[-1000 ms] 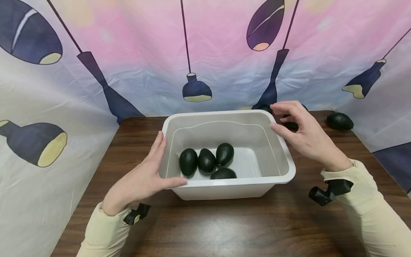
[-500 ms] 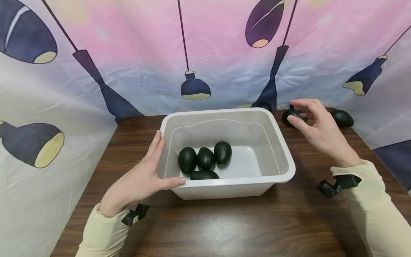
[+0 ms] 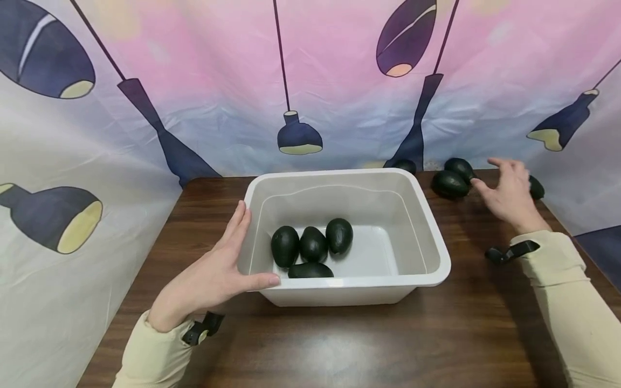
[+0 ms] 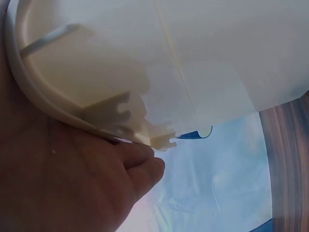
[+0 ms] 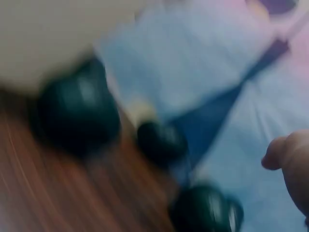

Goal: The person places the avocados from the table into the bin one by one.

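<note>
Bin (image 3: 339, 295) holds four avocados (image 3: 313, 245) towards its eight o'clock; left hand (image 3: 213, 275) lies spread against that corner. Right hand (image 3: 511, 196), thumb and fingers apart, is toward two o'clock, near other avocados (image 3: 449, 185).

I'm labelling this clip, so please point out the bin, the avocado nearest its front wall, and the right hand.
Bin (image 3: 339, 205): head view, on its bare inner far wall.
Avocado (image 3: 310, 270): head view, on its visible upper side.
Right hand (image 3: 509, 196): head view, on the back of the hand.
</note>
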`<action>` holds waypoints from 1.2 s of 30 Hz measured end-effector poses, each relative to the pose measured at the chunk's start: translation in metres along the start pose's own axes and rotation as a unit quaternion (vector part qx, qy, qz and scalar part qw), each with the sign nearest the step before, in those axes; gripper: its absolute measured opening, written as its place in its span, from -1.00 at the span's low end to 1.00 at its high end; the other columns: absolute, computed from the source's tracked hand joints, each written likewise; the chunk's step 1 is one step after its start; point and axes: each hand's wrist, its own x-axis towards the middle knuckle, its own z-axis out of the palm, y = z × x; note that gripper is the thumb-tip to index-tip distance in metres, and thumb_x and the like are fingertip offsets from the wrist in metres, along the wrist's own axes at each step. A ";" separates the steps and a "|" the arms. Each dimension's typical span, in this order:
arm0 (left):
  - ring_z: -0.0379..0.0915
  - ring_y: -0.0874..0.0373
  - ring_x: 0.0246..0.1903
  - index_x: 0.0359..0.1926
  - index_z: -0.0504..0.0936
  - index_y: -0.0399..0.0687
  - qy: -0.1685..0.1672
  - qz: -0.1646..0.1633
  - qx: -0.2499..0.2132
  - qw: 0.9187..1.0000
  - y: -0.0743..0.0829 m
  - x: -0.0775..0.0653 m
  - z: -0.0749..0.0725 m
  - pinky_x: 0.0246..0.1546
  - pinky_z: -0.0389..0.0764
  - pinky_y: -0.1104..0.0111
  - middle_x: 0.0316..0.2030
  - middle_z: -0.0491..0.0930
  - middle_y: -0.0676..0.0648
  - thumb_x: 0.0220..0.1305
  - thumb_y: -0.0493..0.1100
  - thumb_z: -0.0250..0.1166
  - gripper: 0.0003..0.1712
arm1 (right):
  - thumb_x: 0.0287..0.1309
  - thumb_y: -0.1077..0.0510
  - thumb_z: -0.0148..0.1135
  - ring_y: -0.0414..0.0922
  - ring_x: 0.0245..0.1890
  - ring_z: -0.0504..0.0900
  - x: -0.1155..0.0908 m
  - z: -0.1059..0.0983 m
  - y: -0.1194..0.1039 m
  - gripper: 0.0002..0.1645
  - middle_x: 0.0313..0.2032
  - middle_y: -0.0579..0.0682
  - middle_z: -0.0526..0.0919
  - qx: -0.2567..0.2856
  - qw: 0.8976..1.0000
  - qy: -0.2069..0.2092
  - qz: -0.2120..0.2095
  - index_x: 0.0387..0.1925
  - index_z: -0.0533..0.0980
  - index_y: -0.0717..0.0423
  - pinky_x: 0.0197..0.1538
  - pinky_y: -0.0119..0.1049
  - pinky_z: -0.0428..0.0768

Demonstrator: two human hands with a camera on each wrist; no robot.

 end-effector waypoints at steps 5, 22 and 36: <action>-0.28 -0.09 0.46 0.52 -0.48 0.15 0.003 0.002 -0.007 1.000 -0.001 -0.002 0.000 0.27 0.20 -0.06 0.47 -0.64 0.18 0.02 0.39 0.38 0.42 | 0.35 -0.11 0.00 0.55 0.25 -0.12 0.015 -0.015 0.052 -0.07 0.32 0.61 -0.15 -0.077 0.996 -0.009 0.049 0.44 -0.05 0.43 0.16 0.40 -0.07; -0.30 -0.08 0.46 0.52 -0.45 0.09 0.010 0.013 -0.010 1.000 -0.002 -0.002 0.001 0.29 0.14 -0.07 0.48 -0.62 0.17 0.04 0.35 0.39 0.41 | 0.39 -0.12 -0.11 0.58 0.26 -0.15 0.026 -0.029 0.100 0.09 0.32 0.67 -0.24 -0.154 0.973 -0.111 0.133 0.38 -0.46 0.55 0.21 0.41 0.03; -0.32 -0.05 0.47 0.52 -0.44 0.04 0.008 0.011 0.000 1.000 -0.002 -0.002 0.001 0.31 0.13 -0.05 0.48 -0.62 0.16 0.04 0.38 0.37 0.42 | 0.41 0.00 -0.12 0.60 0.15 -0.14 0.029 -0.017 0.101 -0.10 0.12 0.79 -0.17 -0.192 0.962 -0.084 0.177 0.35 -0.20 0.64 0.09 0.36 0.06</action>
